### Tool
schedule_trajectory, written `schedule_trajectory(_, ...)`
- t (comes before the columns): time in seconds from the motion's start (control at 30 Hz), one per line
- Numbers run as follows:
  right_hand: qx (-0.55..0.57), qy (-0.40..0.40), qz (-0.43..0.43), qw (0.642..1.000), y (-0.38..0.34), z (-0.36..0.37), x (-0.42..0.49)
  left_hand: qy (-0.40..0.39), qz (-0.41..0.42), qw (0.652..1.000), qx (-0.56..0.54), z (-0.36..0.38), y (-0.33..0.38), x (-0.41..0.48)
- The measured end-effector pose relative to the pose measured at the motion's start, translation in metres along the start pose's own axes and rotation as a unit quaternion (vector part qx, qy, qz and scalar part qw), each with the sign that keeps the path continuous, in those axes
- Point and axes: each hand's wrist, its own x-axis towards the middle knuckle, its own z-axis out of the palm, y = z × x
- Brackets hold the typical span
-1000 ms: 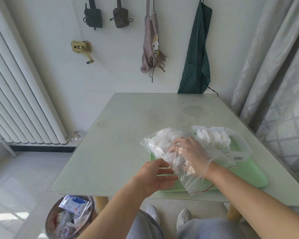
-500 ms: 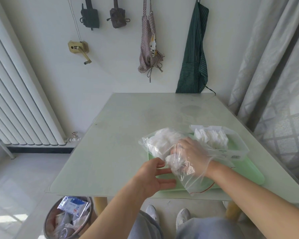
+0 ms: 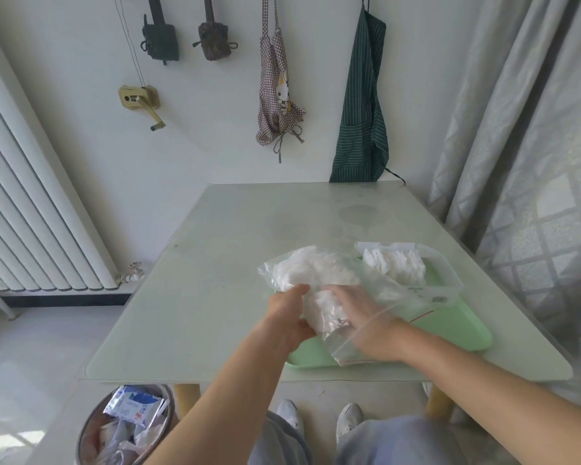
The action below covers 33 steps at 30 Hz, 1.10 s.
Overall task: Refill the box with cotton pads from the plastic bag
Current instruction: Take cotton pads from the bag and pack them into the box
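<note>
Gathering pads: the right hand (image 3: 359, 317) is inside the plastic bag (image 3: 383, 290), fingers curled round a clump of cotton pads (image 3: 326, 310). A second ago it was deeper in; it has drawn back toward the mouth.
Bag support: the left hand (image 3: 287, 317) has shifted up to grip the bag's side from outside.
Meaning: a handful looks ready to go to the box.
Box: the clear box (image 3: 448, 285) stands open and partly filled.
Bag contents: a heap remains at its far end.
Tray: the green tray (image 3: 463, 330), at the table's (image 3: 215, 280) near right corner, carries both.
</note>
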Motion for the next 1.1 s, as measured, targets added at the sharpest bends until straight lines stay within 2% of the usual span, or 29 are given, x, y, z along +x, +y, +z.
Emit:
schedule_trajectory(0.13, 0.094, -0.049, 0.041, 0.994, -0.012, -0.012, -0.021, 0.048, 0.045, 0.998, 0.017, -0.002, 0.004, 0.016)
schedule_trajectory(0.23, 0.169, -0.042, 0.07, 0.982, -0.018, -0.021, -0.037, 0.092, 0.071, 0.993, 0.026, 0.0, 0.009, 0.022)
schedule_trajectory(0.33, 0.24, -0.065, 0.098, 0.964, -0.016, -0.029, -0.048, 0.096, 0.082, 0.992, 0.029, 0.001, 0.016, 0.02)
schedule_trajectory(0.47, 0.389, -0.146, 0.145, 0.898, -0.002, -0.049, -0.058, 0.048, 0.067, 0.993, 0.083, -0.005, 0.025, 0.007)
schedule_trajectory(0.57, 0.472, -0.194, 0.145, 0.847, 0.011, -0.067, -0.065, 0.004, 0.057, 0.987, 0.149, -0.01, 0.03, -0.001)
schedule_trajectory(0.7, 0.537, -0.167, 0.097, 0.821, 0.02, -0.087, -0.07, 0.033, 0.103, 0.97, 0.217, -0.01, 0.034, -0.009)
schedule_trajectory(0.73, 0.553, -0.149, 0.085, 0.815, 0.02, -0.092, -0.069, 0.052, 0.129, 0.957, 0.253, -0.006, 0.036, -0.012)
schedule_trajectory(0.8, 0.587, -0.103, 0.064, 0.8, 0.021, -0.098, -0.067, 0.114, 0.206, 0.911, 0.34, 0.005, 0.04, -0.024)
schedule_trajectory(0.83, 0.601, -0.078, 0.056, 0.793, 0.022, -0.099, -0.065, 0.114, 0.248, 0.895, 0.352, 0.011, 0.042, -0.03)
schedule_trajectory(0.9, 0.618, -0.029, 0.05, 0.784, 0.024, -0.1, -0.059, 0.024, 0.294, 0.897, 0.328, 0.027, 0.043, -0.049)
schedule_trajectory(1.0, 0.609, 0.042, 0.068, 0.789, 0.027, -0.101, -0.051, -0.154, 0.256, 0.91, 0.287, 0.05, 0.034, -0.069)
schedule_trajectory(1.1, 0.607, 0.104, 0.08, 0.784, 0.031, -0.1, -0.047, -0.248, 0.223, 0.915, 0.228, 0.068, 0.025, -0.069)
